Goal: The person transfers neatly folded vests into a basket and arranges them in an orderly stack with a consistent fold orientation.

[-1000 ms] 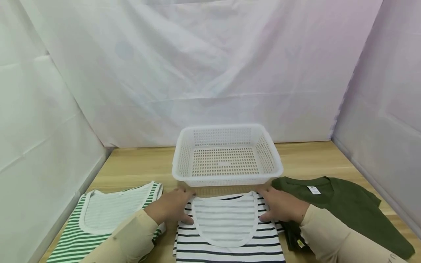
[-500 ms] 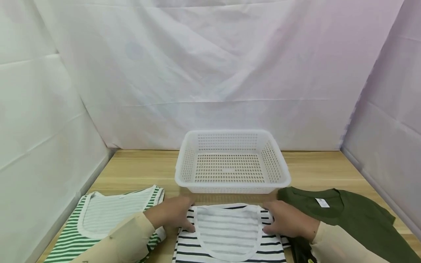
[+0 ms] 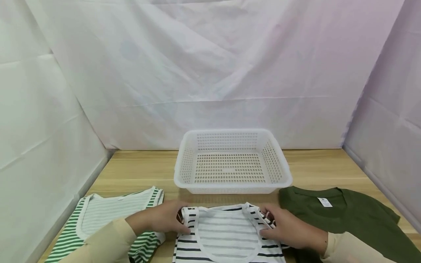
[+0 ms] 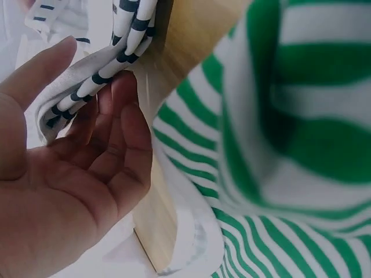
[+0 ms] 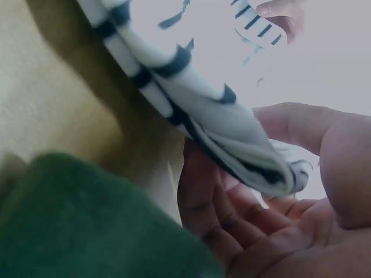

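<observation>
lifting the shoulders of the dark-striped shirt (image 3: 228, 230), the left hand (image 3: 164, 217) and right hand (image 3: 291, 226) have turned up corners that lay flatter half a second ago, so both look raised off the surface (image 3: 141, 166). each hand is half closed, fingers curled under cloth, before the white basket (image 3: 233, 187). the green shirt (image 3: 355, 215) bears a neck label (image 3: 325, 202), unreadable.

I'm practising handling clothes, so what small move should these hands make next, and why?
Perhaps lift the black-striped shirt slightly, both sides evenly: the left hand and right hand hold its opposite shoulders, where the edges are raised, so an even lift should keep it from twisting.
</observation>
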A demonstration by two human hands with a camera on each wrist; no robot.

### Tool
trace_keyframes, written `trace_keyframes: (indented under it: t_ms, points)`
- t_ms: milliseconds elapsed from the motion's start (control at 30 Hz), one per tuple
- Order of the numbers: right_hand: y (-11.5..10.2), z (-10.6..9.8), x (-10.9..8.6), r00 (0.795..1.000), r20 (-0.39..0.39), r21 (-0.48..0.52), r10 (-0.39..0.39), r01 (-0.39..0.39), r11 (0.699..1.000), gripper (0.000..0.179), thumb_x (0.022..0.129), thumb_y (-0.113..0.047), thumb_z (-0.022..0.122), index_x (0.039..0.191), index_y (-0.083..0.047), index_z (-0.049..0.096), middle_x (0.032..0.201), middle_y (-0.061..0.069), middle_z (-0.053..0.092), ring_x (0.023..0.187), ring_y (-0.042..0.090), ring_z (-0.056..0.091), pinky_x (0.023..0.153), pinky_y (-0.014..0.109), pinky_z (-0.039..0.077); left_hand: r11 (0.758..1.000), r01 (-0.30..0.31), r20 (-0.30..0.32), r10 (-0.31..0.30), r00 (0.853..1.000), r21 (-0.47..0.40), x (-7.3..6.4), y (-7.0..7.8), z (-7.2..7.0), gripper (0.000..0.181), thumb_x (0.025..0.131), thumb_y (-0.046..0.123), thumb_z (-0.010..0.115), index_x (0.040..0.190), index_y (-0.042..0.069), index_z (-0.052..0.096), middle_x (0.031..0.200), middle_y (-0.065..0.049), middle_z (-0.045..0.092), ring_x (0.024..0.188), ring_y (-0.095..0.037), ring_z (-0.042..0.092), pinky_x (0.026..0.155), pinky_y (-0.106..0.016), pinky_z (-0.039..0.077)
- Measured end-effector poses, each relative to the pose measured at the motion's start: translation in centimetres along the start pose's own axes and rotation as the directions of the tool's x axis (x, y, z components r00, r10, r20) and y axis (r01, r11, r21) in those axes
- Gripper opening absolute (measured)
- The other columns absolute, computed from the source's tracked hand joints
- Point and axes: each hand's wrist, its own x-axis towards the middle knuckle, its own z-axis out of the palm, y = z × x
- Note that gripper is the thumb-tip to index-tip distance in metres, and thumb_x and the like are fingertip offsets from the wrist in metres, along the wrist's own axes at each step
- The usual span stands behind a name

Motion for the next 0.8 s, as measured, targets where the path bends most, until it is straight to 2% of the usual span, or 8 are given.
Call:
trace_keyframes:
  t_ms: [67, 133, 267, 433, 533, 667, 733, 800]
  points:
    - [0.2, 0.0, -0.2, 0.999, 0.013, -0.01, 0.051, -0.05, 0.999, 0.044, 0.087, -0.027, 0.076, 0.118, -0.004, 0.055, 0.102, 0.003, 0.065, 0.085, 0.002, 0.057, 0.067, 0.024, 0.048, 1.0, 0.002, 0.032, -0.002, 0.999, -0.017, 0.1, 0.0, 0.1, 0.027, 0.082, 0.025, 0.082, 0.102, 0.017, 0.067, 0.088, 0.006, 0.066, 0.079, -0.009, 0.059, 0.071, -0.026, 0.048]
    - [0.3, 0.1, -0.3, 0.996, 0.029, -0.021, 0.09, -0.089, 0.996, 0.049, 0.085, -0.028, 0.078, 0.121, -0.002, 0.058, 0.105, 0.003, 0.068, 0.087, 0.003, 0.059, 0.069, 0.024, 0.049, 1.0, 0.009, 0.048, -0.008, 0.999, -0.021, 0.2, 0.1, 0.2, 0.021, 0.083, 0.025, 0.081, 0.096, 0.017, 0.067, 0.083, 0.007, 0.066, 0.074, -0.008, 0.058, 0.067, -0.024, 0.048]
    - [0.5, 0.6, -0.1, 0.992, 0.058, -0.035, 0.109, -0.107, 0.994, 0.035, 0.083, -0.028, 0.079, 0.107, -0.006, 0.065, 0.09, -0.002, 0.068, 0.076, 0.004, 0.057, 0.064, 0.024, 0.047, 0.997, 0.069, 0.056, -0.07, 0.996, 0.028, -0.2, 0.0, 0.7, 0.021, 0.083, 0.028, 0.081, 0.085, 0.015, 0.065, 0.071, 0.006, 0.06, 0.063, -0.008, 0.051, 0.056, -0.023, 0.042]
    - [0.6, 1.3, 0.0, 0.991, 0.108, 0.024, 0.075, -0.078, 0.997, 0.023, 0.087, -0.022, 0.074, 0.105, -0.008, 0.066, 0.09, -0.005, 0.069, 0.075, 0.002, 0.057, 0.064, 0.024, 0.048, 0.99, 0.114, 0.073, -0.12, 0.99, 0.08, -0.8, 0.0, 1.4, 0.026, 0.08, 0.027, 0.083, 0.092, 0.013, 0.064, 0.075, 0.005, 0.061, 0.065, -0.009, 0.054, 0.06, -0.025, 0.046]
    - [0.6, 1.4, -0.3, 0.993, 0.112, 0.062, 0.036, -0.043, 0.997, 0.023, 0.09, -0.017, 0.07, 0.11, -0.007, 0.065, 0.096, -0.004, 0.071, 0.08, 0.0, 0.059, 0.067, 0.023, 0.049, 0.991, 0.093, 0.07, -0.1, 0.993, 0.092, -0.9, 0.3, 1.7, 0.025, 0.082, 0.021, 0.08, 0.1, 0.013, 0.066, 0.08, 0.006, 0.064, 0.069, -0.008, 0.058, 0.066, -0.024, 0.049]
    - [0.2, 1.0, -0.8, 0.992, 0.125, 0.128, -0.02, 0.004, 0.992, 0.028, 0.096, -0.019, 0.065, 0.122, -0.007, 0.062, 0.111, -0.001, 0.07, 0.092, -0.001, 0.061, 0.075, 0.02, 0.05, 0.995, 0.07, 0.081, -0.076, 0.994, 0.077, -1.1, 1.0, 1.7, 0.015, 0.083, 0.017, 0.074, 0.094, 0.013, 0.066, 0.077, 0.008, 0.065, 0.066, -0.005, 0.058, 0.064, -0.022, 0.05]
    - [-0.2, 0.7, -1.3, 0.991, 0.122, 0.127, -0.064, 0.048, 0.991, 0.032, 0.1, -0.022, 0.062, 0.129, -0.011, 0.058, 0.121, -0.001, 0.068, 0.102, -0.002, 0.06, 0.08, 0.018, 0.05, 0.999, 0.038, 0.12, -0.038, 0.992, 0.004, -1.3, 1.2, 1.6, 0.015, 0.085, 0.016, 0.071, 0.097, 0.013, 0.065, 0.081, 0.007, 0.067, 0.069, -0.005, 0.061, 0.065, -0.021, 0.051]
    - [-0.6, 0.4, -1.9, 0.986, 0.108, 0.113, -0.126, 0.113, 0.987, 0.033, 0.103, -0.023, 0.057, 0.135, -0.015, 0.055, 0.128, -0.002, 0.066, 0.109, -0.003, 0.058, 0.084, 0.017, 0.049, 0.995, 0.003, 0.164, 0.013, 0.986, -0.098, -1.5, 1.4, 1.3, 0.022, 0.088, 0.016, 0.068, 0.109, 0.013, 0.062, 0.09, 0.008, 0.069, 0.079, -0.003, 0.064, 0.071, -0.019, 0.053]
